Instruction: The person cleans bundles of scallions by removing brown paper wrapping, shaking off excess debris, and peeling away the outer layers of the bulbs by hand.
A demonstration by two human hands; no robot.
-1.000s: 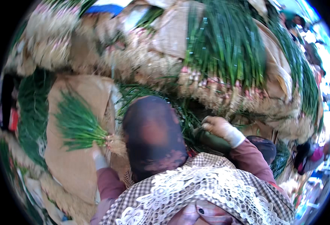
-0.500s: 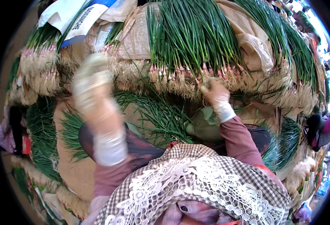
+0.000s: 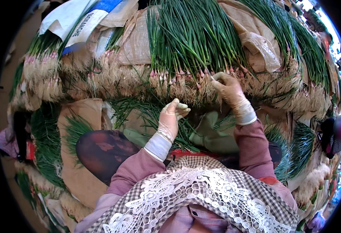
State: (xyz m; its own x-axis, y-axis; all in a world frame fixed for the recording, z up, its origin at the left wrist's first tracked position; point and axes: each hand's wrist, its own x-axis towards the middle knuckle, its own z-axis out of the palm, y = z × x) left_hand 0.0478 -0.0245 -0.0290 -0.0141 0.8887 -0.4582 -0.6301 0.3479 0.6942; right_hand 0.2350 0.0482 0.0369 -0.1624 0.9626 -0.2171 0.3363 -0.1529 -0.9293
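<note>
A dense row of spring onions [image 3: 195,35] lies ahead of me, green leaves pointing away and small pinkish bulbs with pale, stringy roots [image 3: 186,89] toward me. At the right part of this row my right hand [image 3: 230,91], in a thin pale glove, pinches thumb and forefinger at the bulb end of one spring onion. My left hand [image 3: 171,119], gloved too, hovers lower and to the left, in front of the roots. Its fingers are slightly apart and nothing shows in them. Loose green leaves [image 3: 135,110] lie on the ground beyond my left wrist.
Brown sacking [image 3: 135,42] and a white-and-blue sack [image 3: 87,27] cover parts of the row. My green boots [image 3: 211,134] are below the bundle. More green leaves [image 3: 46,143] are heaped at left. A person in dark and purple clothing [image 3: 333,134] is at far right.
My left hand, blurred at the far left before, has swung right and down toward the middle. My right hand has stayed by the bulbs, shifting slightly up and right.
</note>
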